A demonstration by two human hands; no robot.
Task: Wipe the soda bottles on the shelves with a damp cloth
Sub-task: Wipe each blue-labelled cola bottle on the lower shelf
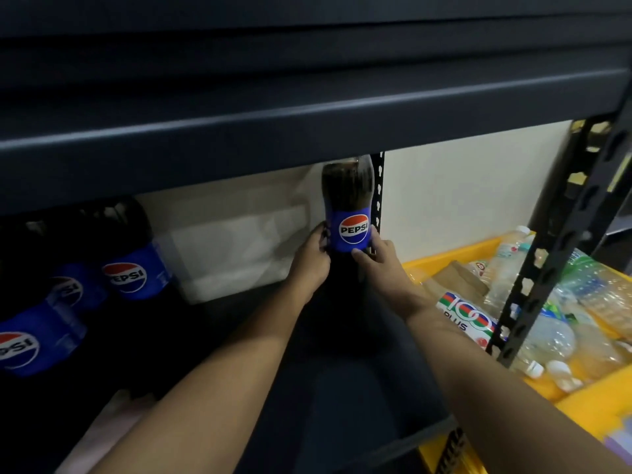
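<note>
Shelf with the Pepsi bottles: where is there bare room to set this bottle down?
Bare shelf lies between the left Pepsi cluster and the held bottle, before the white box. The yellow bin is crowded with empties.

Two bare forearms and hands, no sleeves.

The left hand [309, 265] and the right hand [379, 260] wear no gloves, rings, watch or bands; both forearms show bare to the frame's lower edge, with short fingers [359, 253].
</note>
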